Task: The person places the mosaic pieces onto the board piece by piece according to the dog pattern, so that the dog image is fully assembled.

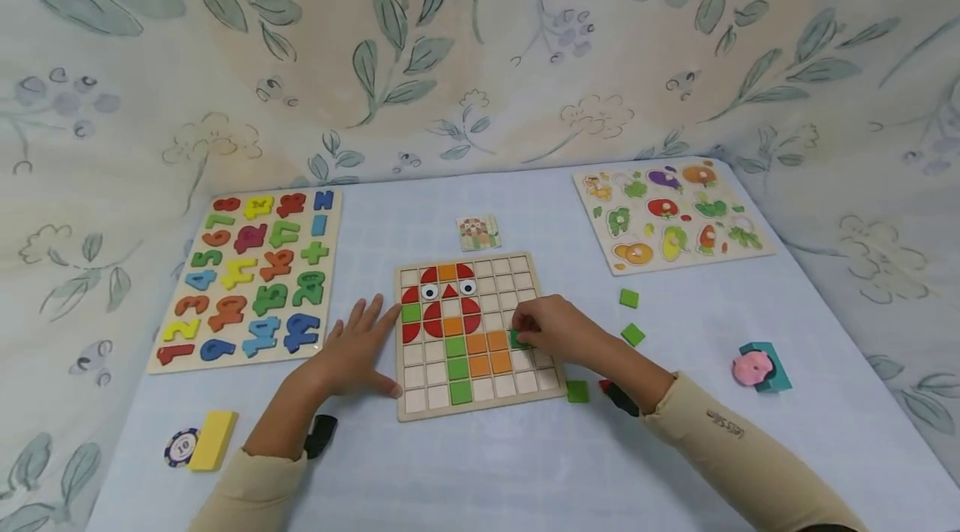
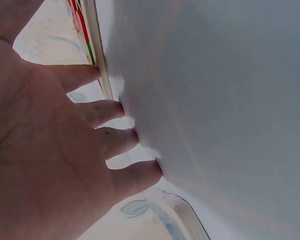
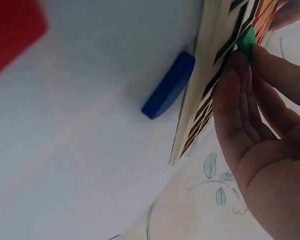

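A wooden grid board (image 1: 483, 409) lies mid-table. Red pieces, orange squares and green squares fill part of it and form a bird with two round eyes. My right hand (image 1: 551, 330) is over the board's right half. Its thumb and fingertips pinch a green square tile (image 3: 246, 41), close over a cell right of the orange squares. My left hand (image 1: 352, 353) lies spread at the board's left edge, thumb near the lower corner. In the left wrist view its fingers (image 2: 135, 177) are straight, tips down at the tabletop.
Loose green tiles (image 1: 629, 298) lie right of the board; a picture card (image 1: 478, 233) lies behind it. A number puzzle (image 1: 336, 219) stands left, a vegetable puzzle (image 1: 618, 265) back right. A yellow block (image 1: 213, 440), a chip (image 1: 181, 448) and a pink toy (image 1: 752, 368) lie nearer.
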`<state>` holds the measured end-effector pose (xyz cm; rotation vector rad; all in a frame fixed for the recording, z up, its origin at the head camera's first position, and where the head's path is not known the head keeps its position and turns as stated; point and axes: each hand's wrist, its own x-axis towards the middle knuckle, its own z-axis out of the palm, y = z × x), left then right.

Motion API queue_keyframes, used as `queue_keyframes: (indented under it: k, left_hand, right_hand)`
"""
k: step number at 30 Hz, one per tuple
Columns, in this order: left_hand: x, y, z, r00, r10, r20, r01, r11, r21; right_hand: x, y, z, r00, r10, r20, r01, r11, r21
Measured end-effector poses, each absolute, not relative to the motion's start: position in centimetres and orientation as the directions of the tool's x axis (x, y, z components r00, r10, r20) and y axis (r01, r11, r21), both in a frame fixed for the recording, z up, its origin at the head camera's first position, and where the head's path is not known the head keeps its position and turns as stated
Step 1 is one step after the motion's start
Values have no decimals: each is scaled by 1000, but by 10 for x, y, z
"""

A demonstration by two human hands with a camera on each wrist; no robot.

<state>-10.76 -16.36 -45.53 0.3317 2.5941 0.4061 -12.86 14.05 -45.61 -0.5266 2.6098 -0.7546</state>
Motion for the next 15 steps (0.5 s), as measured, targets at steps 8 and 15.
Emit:
queue_keyframes:
  k: [8, 15]
  left_hand:
    - [-111, -161, -454, -849, 311, -426, 166, 924, 344]
    - [-109, -162, -456, -849, 308, -429, 159, 924, 348]
  right_hand:
    - [-128, 134, -457, -874, -432, -222, -278, 820, -500]
    - [-120, 146, -453, -880, -444, -167, -343, 839, -423]
